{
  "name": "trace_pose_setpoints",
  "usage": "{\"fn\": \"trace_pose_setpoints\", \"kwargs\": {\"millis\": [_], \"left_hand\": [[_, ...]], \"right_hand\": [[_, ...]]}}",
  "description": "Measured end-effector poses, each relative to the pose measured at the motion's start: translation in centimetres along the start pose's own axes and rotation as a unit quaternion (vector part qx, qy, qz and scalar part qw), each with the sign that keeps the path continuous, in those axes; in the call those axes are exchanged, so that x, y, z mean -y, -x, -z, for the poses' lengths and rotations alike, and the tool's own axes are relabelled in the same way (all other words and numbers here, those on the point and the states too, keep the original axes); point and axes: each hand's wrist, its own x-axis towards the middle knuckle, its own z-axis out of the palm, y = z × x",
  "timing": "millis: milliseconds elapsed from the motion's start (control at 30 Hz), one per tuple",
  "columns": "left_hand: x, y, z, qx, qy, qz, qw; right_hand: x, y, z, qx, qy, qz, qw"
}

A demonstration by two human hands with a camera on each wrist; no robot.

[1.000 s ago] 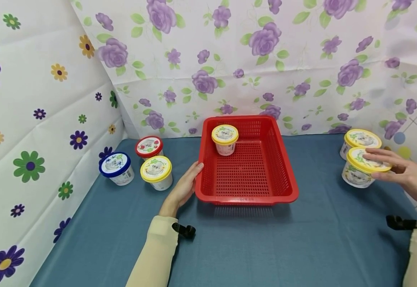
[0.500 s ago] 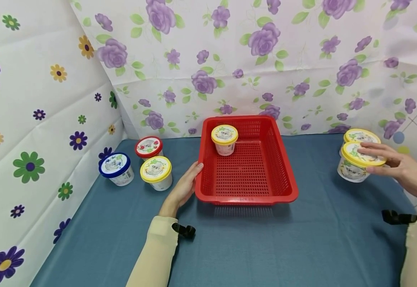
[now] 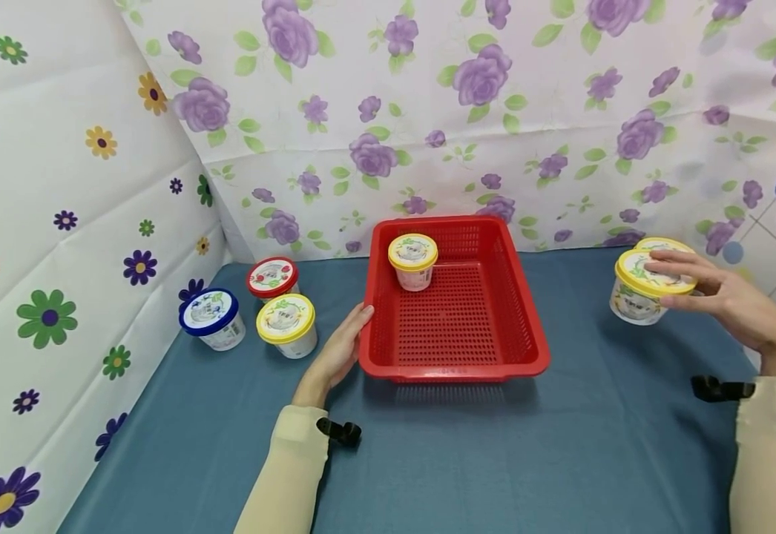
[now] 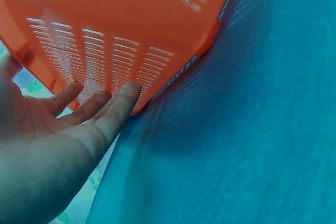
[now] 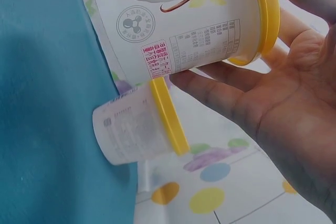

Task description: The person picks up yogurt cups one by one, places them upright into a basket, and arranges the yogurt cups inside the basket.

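My right hand (image 3: pixel 728 297) grips a white tub with a yellow lid (image 3: pixel 638 304) from above and holds it a little over the table. In the right wrist view, the fingers lie around the lid end of this held tub (image 5: pixel 178 30). Behind it, a second yellow-lidded tub (image 5: pixel 134 129) stands on the table, mostly hidden in the head view. My left hand (image 3: pixel 337 352) holds the red plastic basket (image 3: pixel 538 363) by its left rim. From the left wrist, my fingers (image 4: pixel 113 116) lie along the basket's slotted outer wall. Another yellow-lidded tub (image 3: pixel 413 262) stands upright in the basket's back left corner.
Left of the basket stand a blue-lidded tub (image 3: pixel 213 319), a red-lidded tub (image 3: pixel 273 277) and a yellow-lidded tub (image 3: pixel 288 325). Flowered cloth (image 3: pixel 441 148) rises behind the table and on the left side. Blue cloth (image 3: pixel 468 460) covers the table.
My right hand has lifted the yellow-lidded tub and carried it left, away from the right side. The left hand keeps its place on the basket. The head view has shifted slightly.
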Motion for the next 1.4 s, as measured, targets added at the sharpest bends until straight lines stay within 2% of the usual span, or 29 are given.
{"fn": "trace_pose_setpoints", "kwargs": {"millis": [267, 667, 800, 1100, 1400], "left_hand": [[0.0, -0.1, 0.1, 0.003, 0.007, -0.007, 0.9999], [0.0, -0.1, 0.2, 0.006, 0.003, -0.011, 0.9999], [0.1, -0.1, 0.1, 0.003, 0.003, -0.01, 0.9999], [0.1, -0.1, 0.0, 0.003, 0.005, -0.007, 1.0], [0.2, -0.1, 0.0, 0.0, -0.005, -0.007, 1.0]], "right_hand": [[1.2, -1.0, -0.4, 0.006, -0.01, 0.04, 0.999], [2.4, -1.8, -0.9, 0.0, -0.014, 0.046, 0.999], [2.9, -2.1, -0.8, 0.003, -0.016, 0.037, 0.999], [5.8, -3.8, -0.5, 0.026, -0.027, 0.043, 0.998], [8.6, -6.1, -1.3, 0.029, -0.017, 0.046, 0.998]]}}
